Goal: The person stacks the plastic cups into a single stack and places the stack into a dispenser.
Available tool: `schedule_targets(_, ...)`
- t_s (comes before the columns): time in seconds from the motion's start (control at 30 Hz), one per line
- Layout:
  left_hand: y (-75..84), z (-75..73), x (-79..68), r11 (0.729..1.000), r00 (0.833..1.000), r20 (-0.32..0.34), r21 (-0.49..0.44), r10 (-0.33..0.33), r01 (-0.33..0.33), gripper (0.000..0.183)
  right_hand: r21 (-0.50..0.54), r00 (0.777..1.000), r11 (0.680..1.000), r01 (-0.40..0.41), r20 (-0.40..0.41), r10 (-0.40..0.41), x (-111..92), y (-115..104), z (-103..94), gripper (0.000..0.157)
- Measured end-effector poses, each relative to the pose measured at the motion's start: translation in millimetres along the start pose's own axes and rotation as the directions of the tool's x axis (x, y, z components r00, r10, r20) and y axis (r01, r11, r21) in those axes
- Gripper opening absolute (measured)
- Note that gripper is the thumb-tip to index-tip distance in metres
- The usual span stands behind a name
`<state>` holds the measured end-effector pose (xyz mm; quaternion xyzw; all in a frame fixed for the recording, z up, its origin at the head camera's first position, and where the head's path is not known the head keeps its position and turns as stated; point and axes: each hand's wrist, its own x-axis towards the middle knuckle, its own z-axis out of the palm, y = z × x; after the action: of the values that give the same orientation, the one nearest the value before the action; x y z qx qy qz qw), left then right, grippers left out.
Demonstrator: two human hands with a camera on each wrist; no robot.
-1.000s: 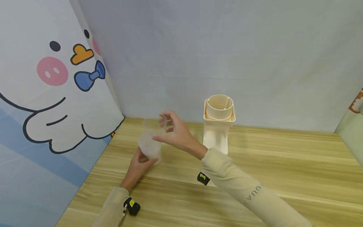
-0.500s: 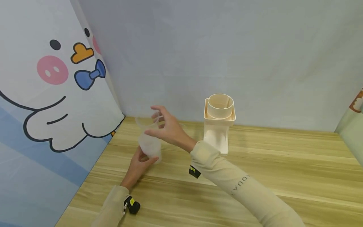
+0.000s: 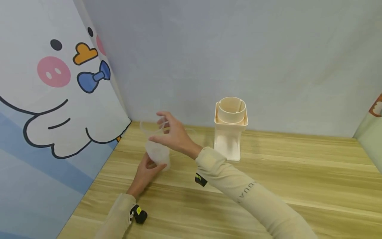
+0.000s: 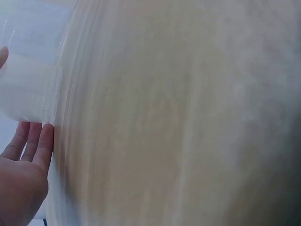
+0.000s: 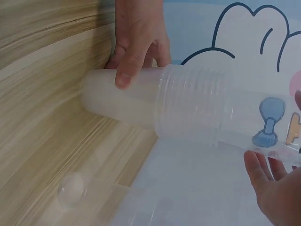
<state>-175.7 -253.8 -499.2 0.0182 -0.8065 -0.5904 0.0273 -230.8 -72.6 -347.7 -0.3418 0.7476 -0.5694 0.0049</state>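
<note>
A stack of clear plastic cups (image 3: pixel 158 153) stands on the wooden table, left of the middle. My left hand (image 3: pixel 147 171) grips it low down; in the right wrist view the thumb lies along the stack (image 5: pixel 124 101). Above the stack my right hand (image 3: pixel 174 134) holds a single clear cup (image 3: pixel 149 128) near its rim, with thumb and fingers on either side. The cup's lower end overlaps the mouth of the stack in the right wrist view. In the left wrist view the left hand (image 4: pixel 26 174) shows beside the frosted cup wall (image 4: pixel 28 89).
A cream-coloured stand with a round holder (image 3: pixel 231 114) on top stands to the right of my right hand. Another clear cup (image 5: pixel 70 190) shows on the table behind that hand. Grey cloth (image 3: pixel 268 66) backs the table; a cartoon-printed sheet (image 3: pixel 56 122) borders its left side.
My right hand has moved left with the single cup, which now lines up more with the stack. The left hand keeps its hold in place. More of the cup behind shows.
</note>
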Motion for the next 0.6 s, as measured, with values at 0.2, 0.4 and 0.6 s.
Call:
schedule_targets(0.2,-0.5,-0.4,1.9,1.000,1.000,0.000,0.004,0.009,-0.009,0.072,-0.037,1.000,0.999,-0.015,0.005,0.015,0.5,3.9,2.5,0.075)
schedule_targets(0.4,3.3,-1.3,1.1,1.000,1.000,0.013,0.007,0.025,-0.026,0.070,-0.083,1.000,0.997,0.001,0.023,0.001,-0.2,9.6,5.8,0.076)
schedule_targets(0.6,32.4,-2.5,-11.4,0.999,0.998,0.058,-0.012,0.034,-0.033,0.068,-0.129,0.998,0.992,-0.010,0.054,0.017,-5.0,12.0,10.7,0.076)
